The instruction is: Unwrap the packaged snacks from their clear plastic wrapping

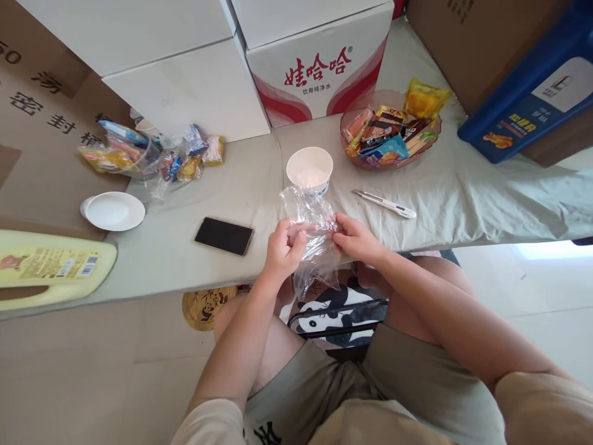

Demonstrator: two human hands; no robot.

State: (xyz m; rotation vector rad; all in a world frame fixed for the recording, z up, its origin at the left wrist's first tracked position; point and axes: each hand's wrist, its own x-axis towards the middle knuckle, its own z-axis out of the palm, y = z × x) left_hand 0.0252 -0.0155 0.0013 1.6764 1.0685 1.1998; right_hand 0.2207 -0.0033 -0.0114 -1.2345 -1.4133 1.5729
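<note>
A crumpled clear plastic bag (319, 247) is stretched between my two hands at the table's front edge. My left hand (286, 246) pinches its left side, and my right hand (354, 237) grips the right side with thumb and fingers. The bag's lower end hangs past the edge over my lap. Its top overlaps the near side of a white paper bowl (309, 165), which stands upright just beyond my hands. To the right of the bowl lies a white utility knife (384, 203).
A black phone (224, 235) lies left of my hands, with a white bowl (115, 211) and snack packets (185, 157) farther left. A pink glass bowl (393, 162) of snacks stands at the back right. White boxes (319, 68) line the back; a blue jug (532, 86) stands far right.
</note>
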